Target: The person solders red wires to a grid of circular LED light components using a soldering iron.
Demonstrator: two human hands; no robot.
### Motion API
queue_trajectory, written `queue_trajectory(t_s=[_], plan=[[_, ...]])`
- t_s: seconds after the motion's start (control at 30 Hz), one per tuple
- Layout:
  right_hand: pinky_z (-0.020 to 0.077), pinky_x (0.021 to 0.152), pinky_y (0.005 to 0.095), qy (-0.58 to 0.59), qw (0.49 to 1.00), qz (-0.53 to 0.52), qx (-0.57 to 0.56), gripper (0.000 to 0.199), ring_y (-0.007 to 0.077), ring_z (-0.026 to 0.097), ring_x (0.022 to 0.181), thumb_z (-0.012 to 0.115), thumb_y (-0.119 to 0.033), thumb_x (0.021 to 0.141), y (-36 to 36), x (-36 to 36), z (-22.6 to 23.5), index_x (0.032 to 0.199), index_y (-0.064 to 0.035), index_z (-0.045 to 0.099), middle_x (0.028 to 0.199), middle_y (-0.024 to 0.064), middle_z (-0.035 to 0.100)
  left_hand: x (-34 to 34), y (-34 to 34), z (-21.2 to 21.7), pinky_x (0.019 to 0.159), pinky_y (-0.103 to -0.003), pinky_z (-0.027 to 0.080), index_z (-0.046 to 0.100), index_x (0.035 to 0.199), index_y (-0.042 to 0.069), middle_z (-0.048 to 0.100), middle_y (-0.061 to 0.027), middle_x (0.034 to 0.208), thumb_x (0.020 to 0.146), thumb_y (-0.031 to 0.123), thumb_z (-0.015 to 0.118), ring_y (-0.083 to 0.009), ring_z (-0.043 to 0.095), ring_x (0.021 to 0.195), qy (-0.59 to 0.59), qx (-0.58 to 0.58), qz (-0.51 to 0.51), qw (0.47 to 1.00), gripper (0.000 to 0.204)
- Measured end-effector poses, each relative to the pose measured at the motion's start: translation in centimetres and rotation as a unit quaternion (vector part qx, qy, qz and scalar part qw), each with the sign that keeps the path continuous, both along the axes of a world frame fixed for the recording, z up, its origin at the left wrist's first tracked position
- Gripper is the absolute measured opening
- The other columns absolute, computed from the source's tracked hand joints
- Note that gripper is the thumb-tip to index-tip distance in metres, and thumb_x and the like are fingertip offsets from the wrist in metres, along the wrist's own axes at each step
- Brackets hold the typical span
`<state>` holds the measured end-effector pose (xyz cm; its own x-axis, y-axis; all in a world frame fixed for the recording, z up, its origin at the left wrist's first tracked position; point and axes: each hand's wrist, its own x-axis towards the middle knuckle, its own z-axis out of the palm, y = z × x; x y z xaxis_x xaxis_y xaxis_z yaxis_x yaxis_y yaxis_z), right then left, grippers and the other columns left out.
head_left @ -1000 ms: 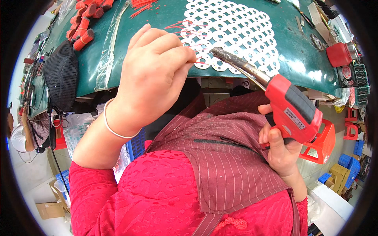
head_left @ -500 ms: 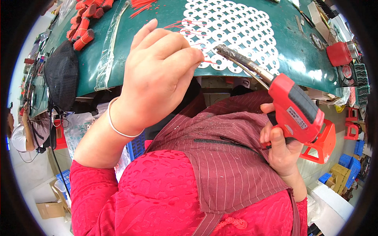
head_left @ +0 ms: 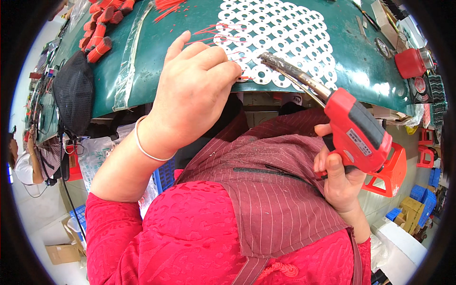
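My left hand (head_left: 192, 90) is closed in a pinch over the near left edge of a sheet of white ring-shaped discs (head_left: 280, 49). Between its fingertips is a thin red wire (head_left: 245, 78), its short end reaching toward the nearest disc; the rest is hidden by my fingers. More red wires lie from the left-hand discs toward my knuckles. In my right hand (head_left: 338, 178) is a red and black soldering gun (head_left: 357, 130), gripped by its handle. Its long dark tip (head_left: 285, 66) points up and left, above the discs, apart from the left fingers.
The green tabletop (head_left: 156, 61) carries bundles of red wires (head_left: 98, 40) at far left and loose red wires (head_left: 167, 8) at the back. A black mesh cover (head_left: 73, 92) stands left. A red bottle (head_left: 409, 64) stands at the right, with a red stool (head_left: 390, 173) below.
My left hand has dropped slightly and come a little nearer, with the pinched wire beside the disc edge. My right hand and the soldering gun have hardly moved.
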<state>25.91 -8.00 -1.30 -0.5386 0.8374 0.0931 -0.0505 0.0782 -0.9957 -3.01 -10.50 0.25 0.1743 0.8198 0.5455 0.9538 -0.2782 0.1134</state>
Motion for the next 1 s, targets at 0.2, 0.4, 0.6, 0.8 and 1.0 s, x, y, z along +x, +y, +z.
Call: queue_trajectory(t_s=[0.2, 0.4, 0.6, 0.8, 1.0], plan=[[0.0488, 0.060, 0.0230, 0.044, 0.999, -0.014, 0.016, 0.048, 0.0085, 0.054, 0.068, 0.061, -0.016, 0.096, 0.13, 0.00, -0.19, 0.137, 0.0029, 0.043, 0.121, 0.0207, 0.061, -0.02, 0.02, -0.08, 0.100, -0.047, 0.041, 0.067, 0.083, 0.010, 0.059, -0.0031, 0.077, 0.076, 0.005, 0.073, -0.0243, 0.060, 0.080, -0.001, 0.009, -0.002, 1.000, 0.010], [0.0487, 0.061, 0.0229, 0.036, 0.999, -0.010, 0.027, 0.048, 0.0085, 0.055, 0.068, 0.062, -0.016, 0.096, 0.16, 0.01, -0.11, 0.137, 0.0025, 0.043, 0.121, 0.0203, 0.061, -0.17, -0.08, 0.11, 0.100, -0.048, 0.041, 0.067, 0.083, 0.010, 0.060, -0.0027, 0.077, 0.076, 0.004, 0.073, -0.0242, 0.061, 0.080, -0.008, 0.017, -0.005, 1.000, 0.011], [0.0486, 0.061, 0.0252, -0.009, 1.000, -0.008, 0.022, 0.048, 0.0075, 0.050, 0.069, 0.061, -0.026, 0.097, 0.07, -0.01, 0.28, 0.133, 0.0008, 0.044, 0.122, 0.0166, 0.057, -0.14, -0.22, -0.05, 0.100, -0.048, 0.041, 0.067, 0.082, 0.011, 0.060, -0.0021, 0.077, 0.075, 0.004, 0.073, -0.0233, 0.061, 0.081, -0.005, 0.012, 0.000, 1.000, 0.011], [0.0486, 0.061, 0.0255, -0.004, 1.000, -0.008, 0.012, 0.049, 0.0078, 0.050, 0.069, 0.061, -0.028, 0.097, -0.04, 0.21, 0.34, 0.132, 0.0011, 0.044, 0.121, 0.0163, 0.057, -0.15, -0.25, -0.10, 0.100, -0.048, 0.041, 0.068, 0.082, 0.011, 0.060, -0.0017, 0.077, 0.075, 0.004, 0.073, -0.0229, 0.061, 0.081, -0.001, 0.010, 0.002, 1.000, 0.011], [0.0502, 0.060, 0.0253, 0.041, 0.999, -0.014, 0.009, 0.047, 0.0092, 0.053, 0.067, 0.060, -0.015, 0.097, 0.05, 0.80, 0.08, 0.136, 0.0039, 0.042, 0.123, 0.0226, 0.059, -0.30, -0.33, 0.17, 0.099, -0.049, 0.042, 0.069, 0.082, 0.011, 0.060, -0.0009, 0.077, 0.074, 0.004, 0.074, -0.0231, 0.061, 0.082, 0.011, 0.016, -0.006, 1.000, 0.012]])
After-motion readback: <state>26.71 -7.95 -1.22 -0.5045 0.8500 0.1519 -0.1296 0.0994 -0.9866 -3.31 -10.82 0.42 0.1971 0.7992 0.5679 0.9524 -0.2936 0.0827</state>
